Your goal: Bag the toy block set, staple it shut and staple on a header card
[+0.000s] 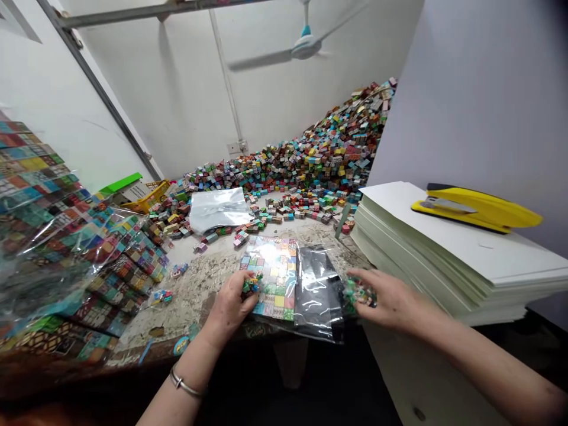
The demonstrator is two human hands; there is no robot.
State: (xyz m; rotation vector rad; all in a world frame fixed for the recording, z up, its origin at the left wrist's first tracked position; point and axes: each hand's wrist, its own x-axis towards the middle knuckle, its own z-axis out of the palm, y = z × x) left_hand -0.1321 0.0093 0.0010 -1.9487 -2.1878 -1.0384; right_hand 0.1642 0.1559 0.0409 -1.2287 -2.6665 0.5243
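Note:
My left hand (231, 305) is closed round small colourful pieces (252, 284) at the left edge of a clear bag. Inside that bag lies a flat grid of patterned blocks (275, 275), with a black sheet (316, 290) at its right side. To the right of the bag, my right hand (384, 296) holds a small clear packet of colourful pieces (358, 293) between thumb and fingers, slightly blurred. A silver bracelet (183, 383) circles my left wrist.
Loose blocks (306, 157) are heaped at the back. Bagged block grids (84, 248) pile up at left. A silvery bag (219, 208) and yellow basket (153, 196) stand behind. At right, a yellow stapler (479, 208) rests on stacked white sheets (426, 254) near the worn table (190, 296).

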